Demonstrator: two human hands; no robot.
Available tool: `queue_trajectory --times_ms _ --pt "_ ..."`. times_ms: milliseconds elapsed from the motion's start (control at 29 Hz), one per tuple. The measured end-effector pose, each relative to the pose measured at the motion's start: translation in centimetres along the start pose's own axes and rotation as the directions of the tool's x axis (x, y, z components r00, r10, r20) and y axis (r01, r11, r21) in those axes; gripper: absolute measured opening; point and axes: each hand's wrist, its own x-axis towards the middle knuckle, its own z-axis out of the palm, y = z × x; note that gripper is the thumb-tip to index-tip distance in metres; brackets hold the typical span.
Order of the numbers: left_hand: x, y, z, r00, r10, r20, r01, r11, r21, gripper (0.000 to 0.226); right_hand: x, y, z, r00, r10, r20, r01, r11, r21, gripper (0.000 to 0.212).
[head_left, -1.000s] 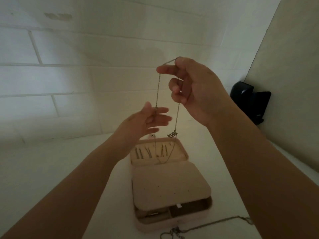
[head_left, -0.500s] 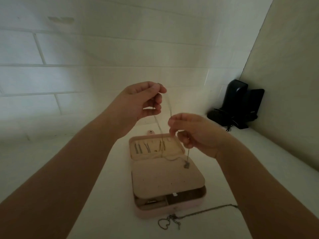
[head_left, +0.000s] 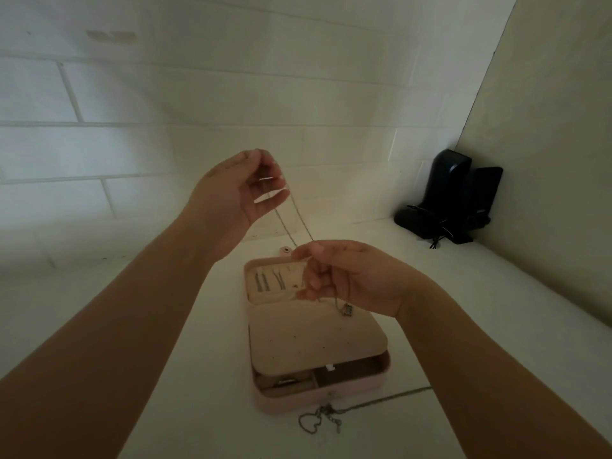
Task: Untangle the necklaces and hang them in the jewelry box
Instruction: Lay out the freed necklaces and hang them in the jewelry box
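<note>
Pinched at both ends, a thin necklace chain (head_left: pixel 295 223) runs taut-looking between two bare hands above the open pink jewelry box (head_left: pixel 318 342). Raised above and behind the box, the left hand (head_left: pixel 236 190) holds the upper end with thumb and curled fingers; the right hand (head_left: pixel 347 276), lower and directly over the box's raised lid, nips the chain between thumb and forefinger, its small pendant (head_left: pixel 347 309) dangling beneath the palm. Fine links like these likely weigh almost nothing, slip easily and kink or knot if left slack, so holding near the ends and keeping the strand gently stretched seems wisest. Inside the lid, dark hooks (head_left: pixel 268 281) await. A second chain (head_left: pixel 334 415), looped and bunched, lies on the pale tabletop (head_left: pixel 165 376) just in front of the box. Behind the box rises a white block wall (head_left: pixel 198 111); a black device (head_left: pixel 453 197) stands in the corner to the box's far right, beside a beige panel (head_left: pixel 546 144).
</note>
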Motion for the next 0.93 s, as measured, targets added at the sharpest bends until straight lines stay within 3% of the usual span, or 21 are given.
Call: queue_trajectory --times_ms 207,310,414,483,552,621,655,690,793,862,931 --pt "-0.9 -1.7 -3.8 0.961 -0.063 -0.271 0.078 0.996 0.046 0.029 0.4 -2.0 -0.1 0.991 0.031 -0.127 -0.042 0.996 -0.082 0.029" --pt "-1.3 -3.1 -5.5 0.901 -0.05 -0.43 0.177 0.949 0.262 0.028 0.8 -2.8 -0.5 0.976 0.032 -0.217 -0.055 0.993 -0.102 0.026" --pt "-1.8 -4.4 -6.5 0.884 -0.044 -0.465 0.357 0.705 0.613 0.026 1.5 -3.4 -0.7 0.967 0.032 -0.254 -0.074 0.985 -0.158 0.023" --pt "-2.1 -4.9 -6.6 0.894 -0.079 -0.442 0.41 0.546 0.731 0.023 2.0 -3.9 -0.7 0.969 0.025 -0.247 -0.078 0.975 -0.208 0.021" --pt "-2.1 -5.2 -6.7 0.914 -0.078 -0.398 0.394 0.398 0.829 0.021 2.4 -4.6 -0.5 0.973 0.007 -0.229 -0.065 0.967 -0.246 0.02" --pt "-2.0 -5.3 -6.7 0.957 -0.064 -0.284 0.29 0.257 0.922 0.018 2.9 -5.2 -0.2 0.973 -0.016 -0.228 -0.049 0.96 -0.275 0.02" --pt "-1.9 -5.2 -6.4 0.977 -0.059 -0.207 0.215 0.243 0.946 0.026 3.1 -5.4 -0.1 0.972 -0.028 -0.234 -0.046 0.952 -0.302 0.02" --pt "-1.8 -4.9 -5.9 0.987 -0.065 -0.147 0.16 0.314 0.936 0.036 3.4 -5.5 0.1 0.97 -0.038 -0.24 -0.047 0.94 -0.337 0.021" --pt "-1.8 -3.3 -3.0 0.988 -0.153 -0.008 0.115 0.709 0.696 0.046 4.1 -5.6 0.9 0.971 -0.054 -0.231 -0.055 0.897 -0.438 0.023" --pt "-1.6 -2.8 -1.7 0.983 -0.165 0.077 0.084 0.786 0.612 0.032 4.5 -5.5 1.0 0.969 -0.07 -0.235 -0.053 0.876 -0.48 0.025" --pt "-1.5 -2.7 -1.1 0.984 -0.151 0.093 0.055 0.757 0.651 0.025 4.8 -5.5 0.9 0.961 -0.084 -0.263 -0.065 0.856 -0.513 0.025"
